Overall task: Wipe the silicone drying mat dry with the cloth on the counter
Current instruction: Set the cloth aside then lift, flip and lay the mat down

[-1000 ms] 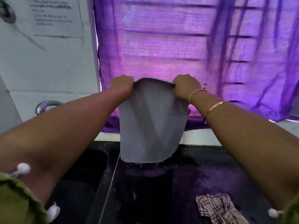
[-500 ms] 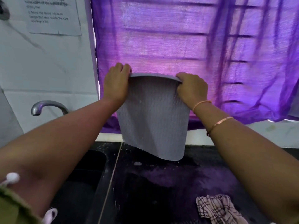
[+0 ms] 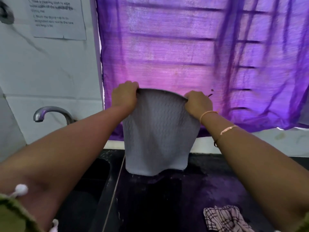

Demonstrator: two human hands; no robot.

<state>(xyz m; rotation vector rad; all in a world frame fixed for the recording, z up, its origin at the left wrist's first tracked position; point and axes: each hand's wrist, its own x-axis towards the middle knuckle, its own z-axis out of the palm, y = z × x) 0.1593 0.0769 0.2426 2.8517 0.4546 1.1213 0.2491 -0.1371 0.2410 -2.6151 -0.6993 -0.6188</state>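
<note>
A grey textured silicone drying mat (image 3: 158,134) hangs upright above the black counter (image 3: 209,186), its lower edge near the counter surface. My left hand (image 3: 124,95) grips the mat's top left corner. My right hand (image 3: 198,102) grips the top right corner. A crumpled checked cloth (image 3: 225,218) lies on the counter at the lower right, apart from both hands.
A dark sink (image 3: 87,190) lies left of the mat, with a metal tap (image 3: 50,113) above it. A purple curtain (image 3: 200,56) hangs behind the mat. A printed sheet (image 3: 56,17) is stuck on the white wall at upper left.
Both hands first raised the mat and then lowered it again, so its bottom edge is back near the counter. The grip on both top corners is kept.
</note>
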